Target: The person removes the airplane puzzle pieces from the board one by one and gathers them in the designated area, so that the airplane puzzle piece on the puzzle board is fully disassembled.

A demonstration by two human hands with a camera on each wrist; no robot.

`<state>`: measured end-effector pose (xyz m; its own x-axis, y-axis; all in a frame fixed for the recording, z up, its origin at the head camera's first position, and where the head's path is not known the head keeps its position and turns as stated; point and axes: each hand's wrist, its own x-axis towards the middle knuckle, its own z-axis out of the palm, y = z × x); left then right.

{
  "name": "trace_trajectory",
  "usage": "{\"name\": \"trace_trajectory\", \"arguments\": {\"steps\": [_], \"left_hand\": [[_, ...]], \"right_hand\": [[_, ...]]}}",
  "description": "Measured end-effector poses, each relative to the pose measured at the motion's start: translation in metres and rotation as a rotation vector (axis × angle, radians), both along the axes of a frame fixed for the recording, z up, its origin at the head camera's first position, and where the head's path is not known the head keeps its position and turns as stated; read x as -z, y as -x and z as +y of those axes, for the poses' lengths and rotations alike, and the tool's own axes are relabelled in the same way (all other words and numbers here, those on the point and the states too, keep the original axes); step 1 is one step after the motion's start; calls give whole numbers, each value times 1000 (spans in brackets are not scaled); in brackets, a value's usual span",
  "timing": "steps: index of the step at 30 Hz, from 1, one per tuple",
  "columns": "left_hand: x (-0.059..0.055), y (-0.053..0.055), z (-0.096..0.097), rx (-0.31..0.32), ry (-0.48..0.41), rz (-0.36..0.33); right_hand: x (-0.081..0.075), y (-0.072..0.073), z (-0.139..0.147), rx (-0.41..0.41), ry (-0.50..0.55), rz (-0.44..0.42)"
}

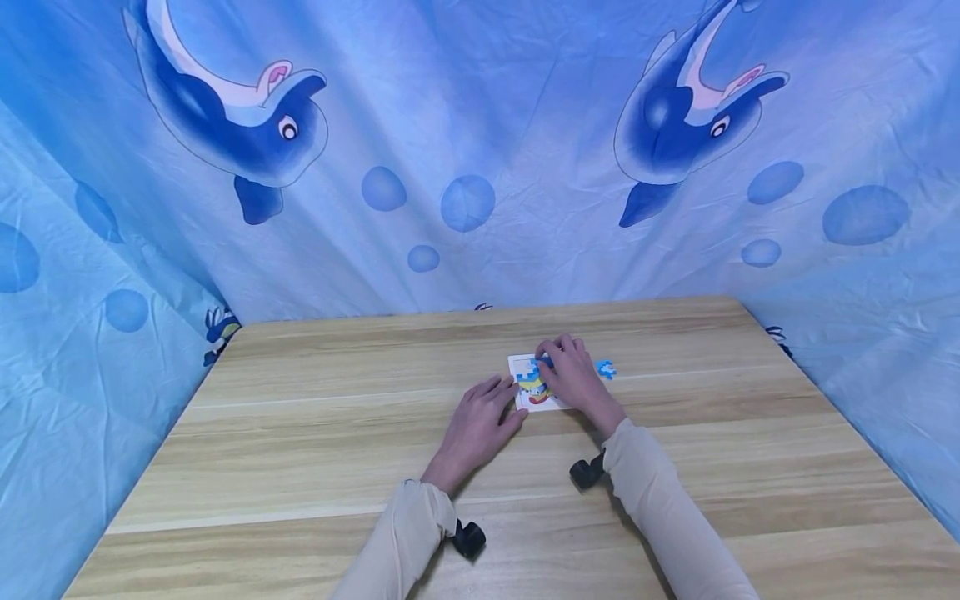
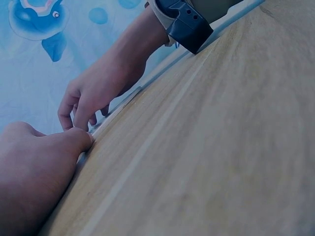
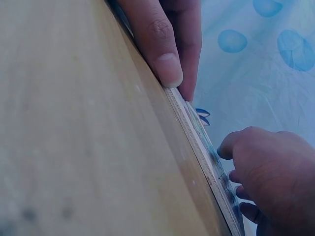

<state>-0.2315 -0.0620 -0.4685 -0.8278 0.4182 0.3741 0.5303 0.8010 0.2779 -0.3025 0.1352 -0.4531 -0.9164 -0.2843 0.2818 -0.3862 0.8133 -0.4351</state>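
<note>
White-bordered flat cartoon jigsaw [image 1: 534,390] gets steadied by the loosely spread left hand [image 1: 478,425], probably against sliding; right hand's [image 1: 572,375] grip above it can't be told.

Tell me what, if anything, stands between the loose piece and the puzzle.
In the head view, the right hand does: it reaches over the puzzle, just left of the loose piece. Nothing else visible stands between them; what the hand covers is hidden.

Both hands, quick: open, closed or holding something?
Left hand: open, touching the rectangular white-bordered puzzle board.
Right hand: bent over it; whether gripping, cannot be told.
</note>
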Motion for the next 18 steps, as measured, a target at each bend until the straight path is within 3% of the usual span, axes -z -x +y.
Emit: {"name": "trace_trajectory", "arguments": {"steps": [18], "left_hand": [[-1,0,-1,-1,10,16]], "right_hand": [[-1,1,0,-9,52,-3]]}}
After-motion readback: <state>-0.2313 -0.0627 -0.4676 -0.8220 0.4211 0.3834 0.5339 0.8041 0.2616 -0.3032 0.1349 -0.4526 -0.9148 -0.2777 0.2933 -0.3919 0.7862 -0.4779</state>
